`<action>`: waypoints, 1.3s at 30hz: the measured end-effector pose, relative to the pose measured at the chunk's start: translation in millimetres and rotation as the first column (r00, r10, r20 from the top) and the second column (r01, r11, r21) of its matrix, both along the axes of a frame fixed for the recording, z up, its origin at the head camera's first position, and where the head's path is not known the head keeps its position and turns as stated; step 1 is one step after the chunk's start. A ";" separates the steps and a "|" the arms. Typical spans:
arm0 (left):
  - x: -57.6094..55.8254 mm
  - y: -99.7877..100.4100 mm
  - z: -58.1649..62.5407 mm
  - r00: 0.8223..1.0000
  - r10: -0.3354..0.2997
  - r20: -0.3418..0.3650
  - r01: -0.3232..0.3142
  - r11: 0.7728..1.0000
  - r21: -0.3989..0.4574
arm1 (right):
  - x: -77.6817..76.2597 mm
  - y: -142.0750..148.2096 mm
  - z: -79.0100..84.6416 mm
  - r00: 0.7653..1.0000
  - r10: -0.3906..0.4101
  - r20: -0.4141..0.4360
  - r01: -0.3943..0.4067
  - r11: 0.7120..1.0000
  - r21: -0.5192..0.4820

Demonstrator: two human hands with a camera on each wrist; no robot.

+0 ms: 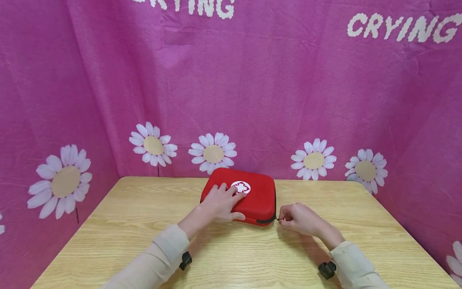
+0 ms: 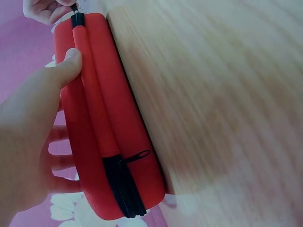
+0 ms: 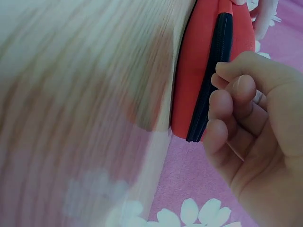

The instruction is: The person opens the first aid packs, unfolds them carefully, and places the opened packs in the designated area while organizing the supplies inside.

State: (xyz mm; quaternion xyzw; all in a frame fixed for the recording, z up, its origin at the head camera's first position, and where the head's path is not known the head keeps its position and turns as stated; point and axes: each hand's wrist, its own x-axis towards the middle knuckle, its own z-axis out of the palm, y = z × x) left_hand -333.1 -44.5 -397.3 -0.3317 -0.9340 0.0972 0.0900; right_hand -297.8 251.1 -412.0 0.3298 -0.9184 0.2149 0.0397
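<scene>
Judging by its padded look, the red case (image 1: 258, 198) should be light, fairly stiff and hard to break, with a shell that may give slightly. It lies flat on the worktop (image 1: 245, 257). Steady it by its top and near side. Your left hand (image 1: 221, 204) rests on the case with fingers spread, gripping nothing; its thumb lies along the near side. Your right hand (image 1: 301, 218), fingers curled, pinches the zip pull (image 2: 74, 8) at the case's near right corner.
</scene>
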 end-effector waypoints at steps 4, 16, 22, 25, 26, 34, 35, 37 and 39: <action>-0.1 5.2 -3.1 0.999 0.015 -0.045 -0.016 1.000 -0.024 | 0.9 -2.5 1.1 1.000 0.009 0.012 -0.009 1.000 0.000; 4.5 24.5 -4.9 0.994 0.081 -0.079 -0.083 0.996 -0.026 | 0.1 -24.0 -0.6 0.998 0.037 0.056 -0.036 0.999 -0.006; 6.7 28.9 -6.4 0.990 0.116 -0.081 -0.118 0.993 -0.028 | 0.2 -25.2 -0.4 0.997 0.014 0.082 -0.013 1.000 -0.004; 10.9 30.6 -6.6 0.989 0.120 -0.086 -0.121 0.993 -0.007 | 0.5 -22.7 -0.2 0.998 -0.026 0.062 0.024 0.999 0.027; 12.6 31.0 -6.6 0.989 0.116 -0.086 -0.116 0.993 0.001 | 0.8 -21.8 -0.1 0.998 -0.043 0.052 0.041 0.998 0.039; 17.5 14.9 3.5 1.000 -0.001 -0.014 0.001 1.000 0.007 | 1.7 -13.4 1.1 0.978 -0.206 -0.021 0.207 0.976 0.073; 15.5 9.2 5.1 0.999 -0.022 0.031 0.021 0.999 0.036 | 1.7 -12.5 1.5 0.975 -0.221 -0.025 0.222 0.973 0.069; 10.2 -3.0 8.7 0.990 -0.062 0.129 0.048 0.993 0.111 | 2.1 -10.4 2.6 0.971 -0.239 -0.028 0.240 0.969 0.057; 3.8 -15.5 11.2 0.972 -0.105 0.211 0.064 0.979 0.193 | 2.4 -8.1 3.6 0.966 -0.255 -0.036 0.256 0.966 0.038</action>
